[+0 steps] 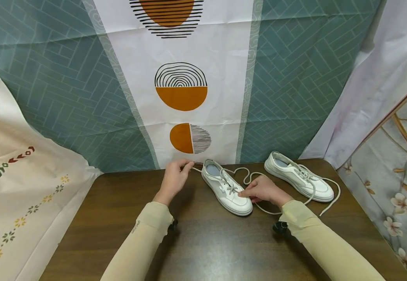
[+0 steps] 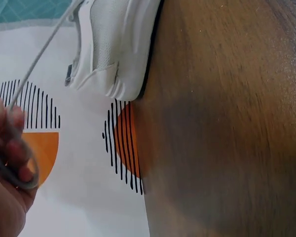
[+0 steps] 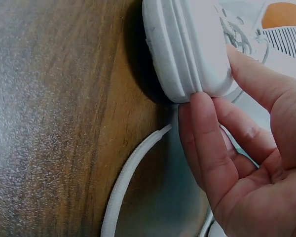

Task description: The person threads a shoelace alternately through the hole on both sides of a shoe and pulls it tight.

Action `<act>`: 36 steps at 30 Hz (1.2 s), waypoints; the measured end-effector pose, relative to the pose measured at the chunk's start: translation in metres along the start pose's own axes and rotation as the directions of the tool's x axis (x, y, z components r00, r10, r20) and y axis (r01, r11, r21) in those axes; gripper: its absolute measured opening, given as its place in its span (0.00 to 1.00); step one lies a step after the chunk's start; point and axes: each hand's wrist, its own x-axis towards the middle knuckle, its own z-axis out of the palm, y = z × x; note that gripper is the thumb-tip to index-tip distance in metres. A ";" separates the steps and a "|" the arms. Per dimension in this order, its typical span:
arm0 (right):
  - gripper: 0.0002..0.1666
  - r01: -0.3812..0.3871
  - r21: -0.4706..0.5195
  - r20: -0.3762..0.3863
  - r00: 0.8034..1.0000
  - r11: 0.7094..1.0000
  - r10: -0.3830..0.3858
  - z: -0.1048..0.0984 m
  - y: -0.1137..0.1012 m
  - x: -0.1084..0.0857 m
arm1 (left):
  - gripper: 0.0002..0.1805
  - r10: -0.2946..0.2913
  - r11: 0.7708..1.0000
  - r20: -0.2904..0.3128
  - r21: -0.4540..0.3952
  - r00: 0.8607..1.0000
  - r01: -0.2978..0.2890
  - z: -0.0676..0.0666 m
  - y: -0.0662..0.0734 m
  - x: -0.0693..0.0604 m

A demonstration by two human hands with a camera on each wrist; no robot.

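A white sneaker (image 1: pixel 226 189) stands near the back of the table, its toe pointing toward the front right. My left hand (image 1: pixel 176 176) pinches one end of its light grey shoelace (image 2: pixel 38 55), drawn out taut from the shoe's opening; in the left wrist view a loop of lace hangs at the fingers. With thumb on the upper and fingers against the sole edge, my right hand (image 1: pixel 262 189) grips the toe area of the sneaker (image 3: pixel 187 49). The lace's other length trails behind the right hand. Crossed laces show at the front eyelets.
To the right a second white sneaker (image 1: pixel 298 176) stands with long loose laces spilling over it onto the table. The brown wooden table (image 1: pixel 203 249) meets a patterned cloth backdrop (image 1: pixel 221 97) at the rear. Floral cloth (image 1: pixel 393 195) hangs at the right side.
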 end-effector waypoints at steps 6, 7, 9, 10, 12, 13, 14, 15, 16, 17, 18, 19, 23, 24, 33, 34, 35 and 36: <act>0.21 0.013 -0.067 -0.005 1.000 0.998 -0.013 0.002 0.001 0.004 | 0.15 -0.064 0.995 -0.126 -0.079 0.990 0.054 -0.001 -0.006 0.002; 0.21 0.021 -0.090 0.002 1.000 0.996 -0.021 0.002 0.001 0.005 | 0.14 -0.073 0.995 -0.145 -0.080 0.987 0.062 -0.001 -0.007 0.001; 0.20 0.052 -0.151 0.019 0.999 0.987 -0.050 0.002 0.000 0.005 | 0.14 -0.093 0.994 -0.162 -0.067 0.982 0.083 0.000 -0.007 0.000; 0.20 0.074 -0.188 0.022 0.997 0.979 -0.071 0.001 -0.001 0.006 | 0.15 -0.106 0.994 -0.157 -0.048 0.982 0.100 0.001 -0.007 -0.001; 0.19 0.122 -0.258 0.010 0.992 0.958 -0.123 0.001 -0.007 0.006 | 0.15 -0.129 0.992 -0.131 -0.017 0.983 0.128 0.004 -0.006 -0.004; 0.19 0.155 -0.292 -0.008 0.986 0.944 -0.165 0.002 -0.010 0.006 | 0.15 -0.142 0.990 -0.116 0.001 0.983 0.143 0.006 -0.006 -0.005; 0.19 0.186 -0.322 -0.035 0.977 0.928 -0.208 0.003 -0.015 0.006 | 0.16 -0.156 0.987 -0.102 0.020 0.982 0.159 0.009 -0.006 -0.007; 0.19 0.214 -0.344 -0.067 0.966 0.914 -0.251 0.004 -0.020 0.006 | 0.17 -0.173 0.983 -0.086 0.041 0.981 0.177 0.012 -0.006 -0.008; 0.19 0.246 -0.368 -0.097 0.949 0.897 -0.300 0.007 -0.026 0.006 | 0.17 -0.190 0.979 -0.069 0.058 0.979 0.194 0.016 -0.006 -0.010; 0.18 0.277 -0.387 -0.123 0.930 0.879 -0.347 0.009 -0.032 0.006 | 0.17 -0.204 0.976 -0.056 0.066 0.977 0.208 0.019 -0.006 -0.012; 0.19 0.310 -0.412 -0.139 0.908 0.857 -0.395 0.012 -0.038 0.006 | 0.16 -0.217 0.973 -0.042 0.076 0.975 0.220 0.023 -0.006 -0.013; 0.20 0.340 -0.430 -0.145 0.888 0.836 -0.436 0.015 -0.044 0.006 | 0.16 -0.226 0.970 -0.025 0.087 0.974 0.228 0.027 -0.006 -0.014; 0.24 0.426 -0.547 -0.071 0.834 0.720 -0.547 0.027 -0.064 0.010 | 0.14 -0.193 0.978 0.045 0.087 0.980 0.189 0.040 -0.004 -0.018; 0.25 0.441 -0.581 -0.043 0.822 0.683 -0.567 0.030 -0.068 0.011 | 0.15 -0.173 0.982 0.061 0.089 0.983 0.167 0.043 -0.003 -0.018; 0.16 0.379 -0.797 0.024 0.798 0.470 -0.602 0.037 -0.072 0.027 | 0.12 -0.110 0.993 0.109 0.060 0.988 0.104 0.060 0.005 -0.018; 0.15 0.360 -0.809 0.014 0.802 0.465 -0.597 0.037 -0.071 0.028 | 0.11 -0.111 0.993 0.100 0.055 0.989 0.105 0.061 0.005 -0.019; 0.15 0.343 -0.821 0.006 0.805 0.456 -0.594 0.036 -0.071 0.029 | 0.10 -0.111 0.993 0.092 0.049 0.990 0.107 0.061 0.005 -0.019; 0.14 0.329 -0.831 0.003 0.809 0.448 -0.588 0.035 -0.070 0.029 | 0.09 -0.112 0.993 0.080 0.044 0.990 0.109 0.061 0.005 -0.019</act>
